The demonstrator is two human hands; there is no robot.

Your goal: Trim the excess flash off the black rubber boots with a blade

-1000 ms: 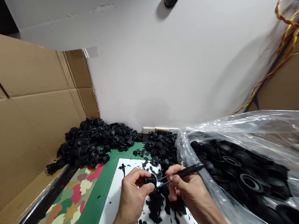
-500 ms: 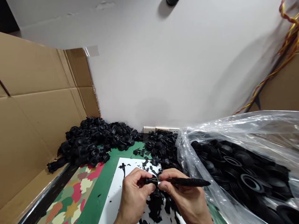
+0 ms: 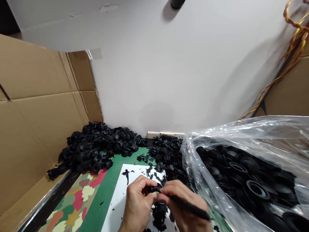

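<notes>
My left hand (image 3: pixel 138 199) is closed, pinching a small black rubber part (image 3: pixel 156 188) between thumb and fingertips. My right hand (image 3: pixel 187 203) grips a slim black-handled tool (image 3: pixel 191 208); its tip is hidden at the rubber part, where both hands' fingertips meet. The handle slants down to the right. Beneath the hands lies a white sheet (image 3: pixel 114 203) strewn with black rubber scraps (image 3: pixel 159 217).
A heap of ribbed black rubber parts (image 3: pixel 96 145) sits by the cardboard (image 3: pixel 43 119) at left. Black trimmings (image 3: pixel 166 151) pile up at the wall. On the right, a clear plastic bag (image 3: pixel 205 183) holds larger ribbed parts (image 3: pixel 241 174). A green mat (image 3: pixel 98 199) underlies the sheet.
My right hand has turned and moved in toward my left. The tool's handle, nearly level before, now tilts down to the right, and its metal tip has gone out of sight.
</notes>
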